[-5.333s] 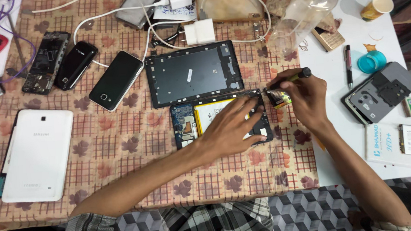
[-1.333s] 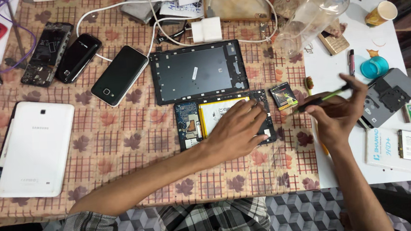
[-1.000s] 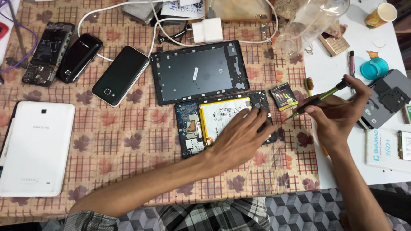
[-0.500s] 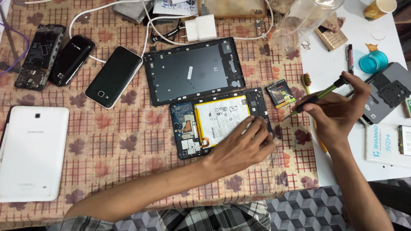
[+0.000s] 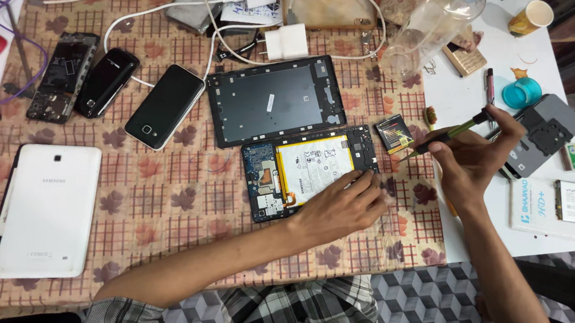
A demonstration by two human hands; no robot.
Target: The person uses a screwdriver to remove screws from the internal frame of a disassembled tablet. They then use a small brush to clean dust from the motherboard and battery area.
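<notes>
Centrally on the checked cloth of the desk (image 5: 170, 208) lies the opened tablet (image 5: 311, 170), its long axis running left to right, with the left hand (image 5: 343, 208) pressed flat and open on its lower right corner. Off to the right and slightly above, the right hand (image 5: 477, 160) is closed around a thin yellow-green tool (image 5: 442, 137) whose tip points left toward the tablet's right edge. Between tip and tablet sits a small dark square part (image 5: 394, 132), so the left hand is plainly the nearer one.
</notes>
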